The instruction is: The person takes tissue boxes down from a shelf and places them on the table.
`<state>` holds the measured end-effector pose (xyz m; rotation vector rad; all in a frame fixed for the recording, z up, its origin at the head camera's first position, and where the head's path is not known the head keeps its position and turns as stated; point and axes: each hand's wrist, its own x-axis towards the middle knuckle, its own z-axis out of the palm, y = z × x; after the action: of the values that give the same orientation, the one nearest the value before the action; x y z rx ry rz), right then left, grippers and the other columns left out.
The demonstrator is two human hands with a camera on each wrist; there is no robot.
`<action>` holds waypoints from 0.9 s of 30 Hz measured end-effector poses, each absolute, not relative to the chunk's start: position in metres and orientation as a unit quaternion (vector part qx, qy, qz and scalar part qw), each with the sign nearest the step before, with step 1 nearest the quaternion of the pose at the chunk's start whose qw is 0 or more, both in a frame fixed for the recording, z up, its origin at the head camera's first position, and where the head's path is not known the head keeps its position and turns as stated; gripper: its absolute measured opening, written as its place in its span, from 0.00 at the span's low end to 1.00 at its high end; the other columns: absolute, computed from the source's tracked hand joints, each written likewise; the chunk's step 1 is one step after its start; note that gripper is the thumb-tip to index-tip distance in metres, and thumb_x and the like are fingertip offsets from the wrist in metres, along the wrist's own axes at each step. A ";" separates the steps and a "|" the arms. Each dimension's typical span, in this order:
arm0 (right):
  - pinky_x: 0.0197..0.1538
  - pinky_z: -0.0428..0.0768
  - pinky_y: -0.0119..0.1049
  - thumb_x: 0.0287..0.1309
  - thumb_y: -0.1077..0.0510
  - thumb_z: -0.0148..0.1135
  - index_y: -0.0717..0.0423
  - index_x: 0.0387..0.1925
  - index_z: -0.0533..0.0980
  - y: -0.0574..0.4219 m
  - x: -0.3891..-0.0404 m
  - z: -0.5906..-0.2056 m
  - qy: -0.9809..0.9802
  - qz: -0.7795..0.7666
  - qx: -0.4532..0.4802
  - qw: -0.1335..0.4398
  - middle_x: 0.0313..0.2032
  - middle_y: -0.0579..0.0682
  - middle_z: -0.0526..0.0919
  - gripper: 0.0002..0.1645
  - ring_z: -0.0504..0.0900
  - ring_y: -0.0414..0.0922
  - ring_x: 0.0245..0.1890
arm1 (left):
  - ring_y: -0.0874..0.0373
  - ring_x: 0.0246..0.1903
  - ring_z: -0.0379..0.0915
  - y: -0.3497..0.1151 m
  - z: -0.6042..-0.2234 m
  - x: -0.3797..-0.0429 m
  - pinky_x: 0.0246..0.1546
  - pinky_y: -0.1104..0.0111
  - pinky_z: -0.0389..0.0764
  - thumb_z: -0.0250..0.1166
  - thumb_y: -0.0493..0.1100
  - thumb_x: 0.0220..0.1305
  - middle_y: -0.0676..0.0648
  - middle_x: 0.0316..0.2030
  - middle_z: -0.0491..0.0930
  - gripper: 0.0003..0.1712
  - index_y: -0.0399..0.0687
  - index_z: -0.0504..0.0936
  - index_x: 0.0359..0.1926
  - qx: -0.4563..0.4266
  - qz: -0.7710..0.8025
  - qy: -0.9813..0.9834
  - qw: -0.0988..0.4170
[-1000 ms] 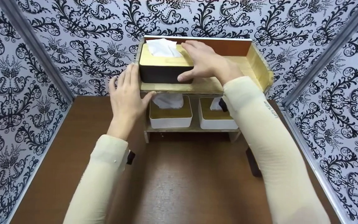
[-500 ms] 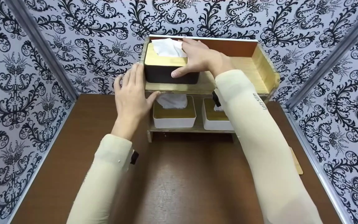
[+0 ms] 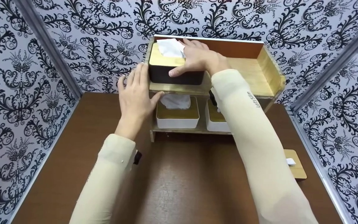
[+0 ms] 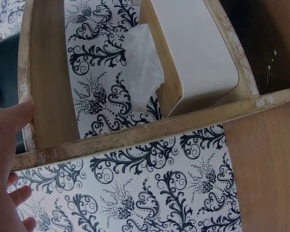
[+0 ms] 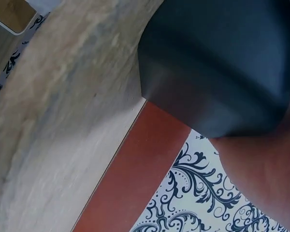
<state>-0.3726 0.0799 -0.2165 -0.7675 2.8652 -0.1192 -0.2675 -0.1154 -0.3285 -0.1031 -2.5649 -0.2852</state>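
Observation:
In the head view, a black tissue box (image 3: 176, 75) with a pale wooden lid and a white tissue stands at the left end of the top shelf (image 3: 244, 71). My right hand (image 3: 196, 57) grips this box, thumb along its front and fingers reaching over the lid toward the back. My left hand (image 3: 137, 93) lies against the left side panel of the shelf unit, fingers straight. Its thumb (image 4: 19, 113) touches the front edge of the top board in the left wrist view. The right wrist view shows the box's dark end (image 5: 217, 67) beside the hand.
On the lower shelf stand a white tissue box (image 3: 177, 123) and a second white tissue box (image 3: 217, 125), the latter partly behind my right arm. Another wooden-lidded box (image 3: 296, 171) sits on the brown table (image 3: 172, 186) at right. Patterned walls (image 3: 20, 93) enclose the table.
My right hand has slid left along the black tissue box, its thumb now farther across the front. The view has shifted, and the box at right has emerged from behind the arm.

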 end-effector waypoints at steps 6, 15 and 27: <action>0.77 0.38 0.54 0.36 0.15 0.60 0.53 0.77 0.35 0.078 -0.374 -0.216 0.960 -0.008 -0.266 0.089 0.78 0.50 0.33 0.81 0.37 0.53 0.78 | 0.51 0.72 0.56 -0.114 -0.328 -0.267 0.72 0.50 0.51 0.64 0.70 0.56 0.48 0.75 0.56 0.57 0.50 0.50 0.76 -0.039 -0.106 -0.955 0.276; 0.78 0.36 0.51 0.36 0.21 0.66 0.57 0.77 0.37 0.074 -0.379 -0.218 0.954 -0.012 -0.291 0.074 0.78 0.56 0.40 0.80 0.40 0.55 0.78 | 0.51 0.70 0.58 -0.116 -0.329 -0.266 0.70 0.50 0.53 0.65 0.69 0.55 0.47 0.74 0.59 0.57 0.49 0.52 0.75 -0.039 -0.103 -0.950 0.291; 0.77 0.46 0.49 0.35 0.26 0.70 0.55 0.77 0.42 0.076 -0.377 -0.220 0.950 -0.042 -0.306 0.039 0.75 0.57 0.52 0.77 0.53 0.56 0.73 | 0.50 0.69 0.59 -0.115 -0.329 -0.267 0.70 0.50 0.54 0.66 0.69 0.54 0.47 0.73 0.59 0.57 0.48 0.52 0.75 -0.039 -0.103 -0.948 0.298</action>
<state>-0.3772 0.0761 -0.2196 -0.9371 2.9138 -0.1286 -0.2669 -0.1153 -0.3293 -0.1034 -2.5186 -0.2744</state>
